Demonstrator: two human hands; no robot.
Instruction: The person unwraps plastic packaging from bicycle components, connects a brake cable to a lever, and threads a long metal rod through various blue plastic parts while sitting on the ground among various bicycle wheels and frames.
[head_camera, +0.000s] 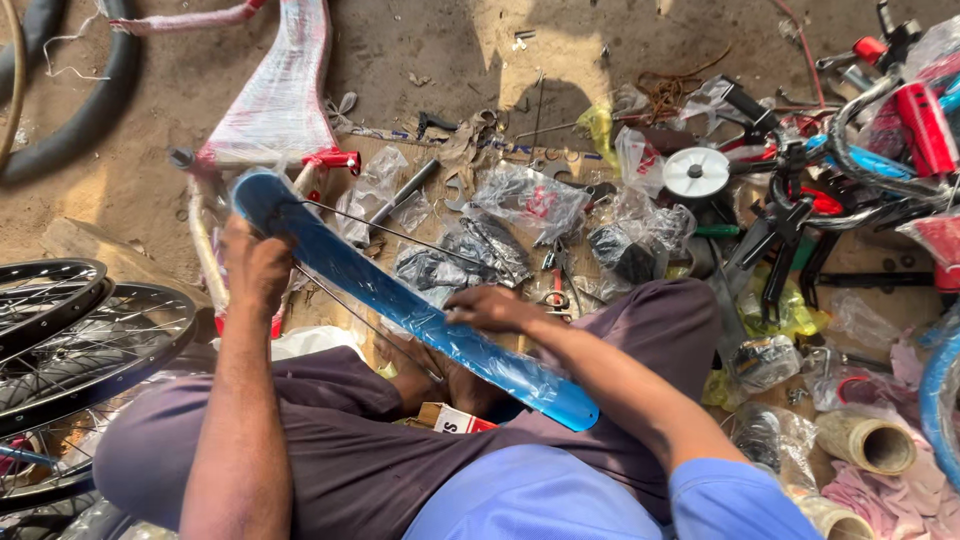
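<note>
Left hand (256, 268), left of centre, is closed around the upper end of a blue mudguard (400, 300), fingers wrapped over its edge. Right hand (487, 308), at centre, lies on the middle of the same mudguard, fingers drawn together and pressing on its clear plastic wrap; whether we pinch the wrap we cannot tell.

We note, largest first:
- Mudguard runs diagonally from upper left of centre down to lower centre, across our lap, with thin wire stays (380, 235) on it.
- Spoked bicycle wheels (70, 340) lie stacked at the left edge.
- A frame tube wrapped in red-and-white plastic (280, 90) stands at upper left, just beyond the mudguard's top end.
- Red and blue bicycle parts with black brake levers (860, 170) fill the upper right.
- Clear bags of small black parts (530, 200) are strewn over cardboard at centre, just above the right hand.
- A white disc (696, 172) sits right of centre, among the bags.
- A tape roll (868, 442) lies at lower right.
- A spanner (455, 190) lies near the bags.
</note>
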